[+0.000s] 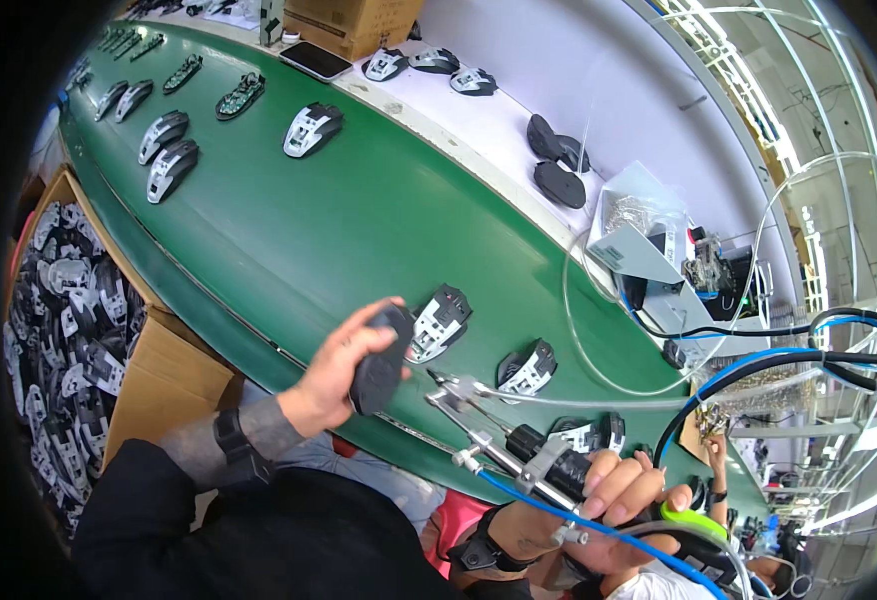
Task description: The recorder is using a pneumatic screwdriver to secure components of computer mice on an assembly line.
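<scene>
So from the head view, the left hand (pixel 334 365) is curled around a dark, rounded plastic mouse-shaped piece (pixel 380 368), thumb across it, held up over the near edge of the long green table (pixel 359 230). The right hand (pixel 627 498) has its fingers wrapped around a black cylindrical powered driver with a silver metal bracket (pixel 549 462), and its thin tip points left, just beside the dark piece. Can't tell if they're touching. A bright blue hose (pixel 514 490) runs along the tool and past that hand.

On the table right behind the held piece sits a grey-and-black mouse body (pixel 441 322), with another silver-and-black mouse body (pixel 527 370) to its right. Farther up the left there are more half-built ones, plus a green circuit-board assembly with black parts (pixel 241 97). Past the far edge, a flat black phone (pixel 316 60) lies on the white ledge (pixel 439 135). Down left there's an open brown cardboard box (pixel 164 385) packed with grey and black plastic shells (pixel 69 330)
</scene>
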### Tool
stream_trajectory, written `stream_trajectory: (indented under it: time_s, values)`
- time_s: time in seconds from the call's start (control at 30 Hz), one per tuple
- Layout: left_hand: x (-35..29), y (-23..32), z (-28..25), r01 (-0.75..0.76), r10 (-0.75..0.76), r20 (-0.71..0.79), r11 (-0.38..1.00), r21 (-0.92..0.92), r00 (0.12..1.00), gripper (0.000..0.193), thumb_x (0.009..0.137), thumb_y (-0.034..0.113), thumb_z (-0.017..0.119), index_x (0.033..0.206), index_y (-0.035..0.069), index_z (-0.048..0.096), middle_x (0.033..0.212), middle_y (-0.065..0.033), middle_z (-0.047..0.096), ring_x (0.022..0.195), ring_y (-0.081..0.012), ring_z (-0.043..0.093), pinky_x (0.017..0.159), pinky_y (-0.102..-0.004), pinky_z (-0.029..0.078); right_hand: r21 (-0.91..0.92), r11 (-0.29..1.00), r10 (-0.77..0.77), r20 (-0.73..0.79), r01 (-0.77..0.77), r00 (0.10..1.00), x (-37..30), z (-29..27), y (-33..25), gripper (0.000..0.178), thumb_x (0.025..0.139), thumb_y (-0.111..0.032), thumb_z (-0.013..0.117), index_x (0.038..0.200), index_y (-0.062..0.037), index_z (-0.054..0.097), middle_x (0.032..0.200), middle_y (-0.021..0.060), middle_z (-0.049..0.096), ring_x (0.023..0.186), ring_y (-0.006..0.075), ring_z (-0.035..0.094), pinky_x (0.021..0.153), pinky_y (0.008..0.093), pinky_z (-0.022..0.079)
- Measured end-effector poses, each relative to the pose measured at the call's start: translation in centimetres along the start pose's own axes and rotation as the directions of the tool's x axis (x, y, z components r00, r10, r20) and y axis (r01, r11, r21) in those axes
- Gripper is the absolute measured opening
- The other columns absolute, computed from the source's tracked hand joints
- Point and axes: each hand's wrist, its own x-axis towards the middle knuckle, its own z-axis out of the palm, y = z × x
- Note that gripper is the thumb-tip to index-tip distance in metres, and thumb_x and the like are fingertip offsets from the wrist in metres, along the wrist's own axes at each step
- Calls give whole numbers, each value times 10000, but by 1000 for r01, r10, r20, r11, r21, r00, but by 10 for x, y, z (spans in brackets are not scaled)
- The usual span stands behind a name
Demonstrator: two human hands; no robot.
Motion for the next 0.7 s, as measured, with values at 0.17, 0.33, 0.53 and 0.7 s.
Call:
stream_trajectory:
  time_s: [0.17,0.33,0.53,0.7]
  values:
    - [17,4,-15,-28,31,7,958,-284,999,466,890,178,522,1336,95,418,1102,-121,523,911,-227,604,754,-352,540,64,996,55,133,-64,990,6,19,-8,464,919,-428,554,1171,-44,487,705,52,494,586,177,497,584,308,377]
    - [13,-5,-11,-11,37,83,957,-289,996,516,862,206,526,1352,118,391,1212,-150,498,971,-288,592,792,-390,537,145,976,130,216,-164,968,0,27,-8,524,908,-447,564,1232,-42,491,699,44,491,589,174,481,599,312,362]
    - [10,5,-14,20,31,150,945,-328,988,529,849,202,513,1352,108,380,1213,-135,482,937,-284,604,785,-380,536,172,966,156,198,-191,968,-2,38,1,516,907,-445,562,1219,-42,484,693,47,487,592,181,473,599,312,353]
    - [7,7,-7,24,43,161,919,-394,986,477,868,184,537,1324,94,426,1096,-108,506,925,-201,571,757,-363,541,142,971,160,206,-191,965,-1,42,4,486,910,-443,558,1184,-47,496,690,50,489,596,182,480,592,317,356]
